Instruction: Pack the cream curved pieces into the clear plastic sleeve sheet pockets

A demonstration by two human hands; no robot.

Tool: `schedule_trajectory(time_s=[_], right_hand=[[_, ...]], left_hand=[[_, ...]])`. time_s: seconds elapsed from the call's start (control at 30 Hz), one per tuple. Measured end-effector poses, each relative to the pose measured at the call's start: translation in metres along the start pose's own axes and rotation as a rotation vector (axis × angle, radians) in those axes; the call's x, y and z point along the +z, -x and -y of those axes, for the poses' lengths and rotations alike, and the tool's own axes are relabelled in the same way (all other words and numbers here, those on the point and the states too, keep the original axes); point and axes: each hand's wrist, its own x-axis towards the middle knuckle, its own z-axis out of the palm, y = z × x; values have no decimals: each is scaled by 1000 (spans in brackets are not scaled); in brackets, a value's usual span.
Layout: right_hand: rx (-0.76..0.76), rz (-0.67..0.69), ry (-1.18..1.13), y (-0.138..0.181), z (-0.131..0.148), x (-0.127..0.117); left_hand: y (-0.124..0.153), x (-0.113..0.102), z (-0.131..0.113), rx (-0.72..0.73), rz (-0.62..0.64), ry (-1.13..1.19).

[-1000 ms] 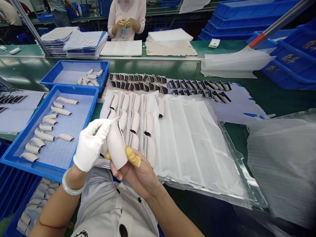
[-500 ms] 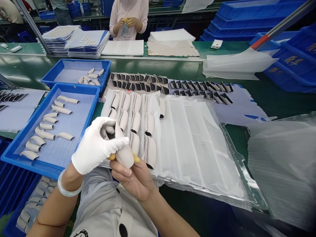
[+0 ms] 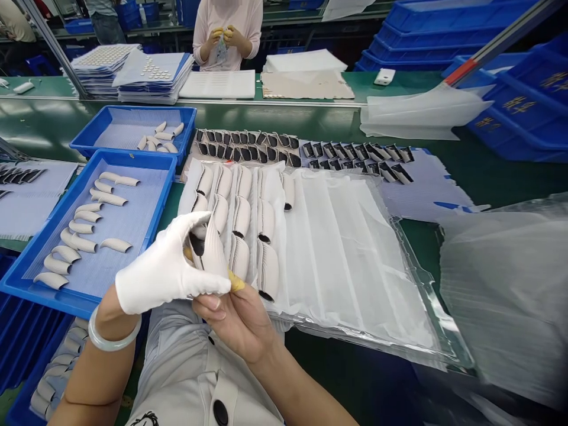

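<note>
My left hand (image 3: 166, 266), in a white glove with a pale bangle at the wrist, is closed around a beige ribbed curved piece (image 3: 213, 251). The piece has a hollow, dark-lined opening that faces left between my thumb and fingers. My right hand (image 3: 242, 319), bare with yellow covers on some fingertips, grips the piece's lower end; part of those fingers is hidden behind it. Just beyond both hands lies a clear tray lined with white tissue (image 3: 337, 254). Similar beige pieces (image 3: 267, 269) rest in rows between tissue folds on its left side.
Left of my hands, a blue tray (image 3: 166, 195) holds several slimmer beige pieces, with another blue tray (image 3: 189, 133) behind it. Dark-lined pieces (image 3: 248, 155) stand in rows past the tissue. Clear plastic sheeting (image 3: 506, 284) lies right. A co-worker (image 3: 228, 29) sits across the bench.
The piece has turned in my hands, so its dark opening now shows more. My left hand has shifted slightly left and its grip has widened. The whole view has drifted slightly.
</note>
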Motion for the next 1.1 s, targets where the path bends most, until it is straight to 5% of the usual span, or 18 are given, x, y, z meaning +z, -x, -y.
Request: schedule_trajectory(time_s=[0.17,0.4,0.6,0.9,1.1], right_hand=[[-35,-31,-8,-1,1,-2],[-220,-180,325,1,-1,1],[-336,-284,492,6,-1,4],[-447,-408,680,8,5,6],[-508,-415,858,14,7,0]], left_hand=[[1,2,-3,14,-30,-49],[-9,9,11,114,-129,360],[-12,14,21,114,-176,468],[-5,17,13,174,54,205],[-12,16,14,234,-148,159]])
